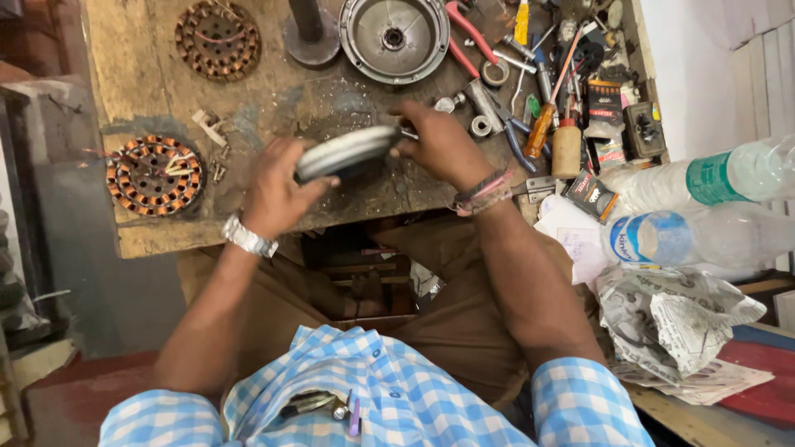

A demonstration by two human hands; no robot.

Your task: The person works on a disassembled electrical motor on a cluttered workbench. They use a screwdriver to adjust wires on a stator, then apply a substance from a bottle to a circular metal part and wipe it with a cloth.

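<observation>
A: Workbench (149, 50), worn wood, scarred top. What's in hand?

B: Round grey metal cover (348, 151), disc-shaped, tilted on edge, dull sheen. It sits over the bench's near edge, centre of the scene.

A: Hands?

B: Left hand (277, 186) curled around the cover's left rim, thumb on top. Right hand (443, 145) clasps the right rim, fingers bent over it.

A: Surroundings?

B: Second grey housing (396, 37) far centre. Copper-wound stator (154, 175) left, another (218, 39) far left. Orange-handled screwdriver (542, 128) right.
</observation>
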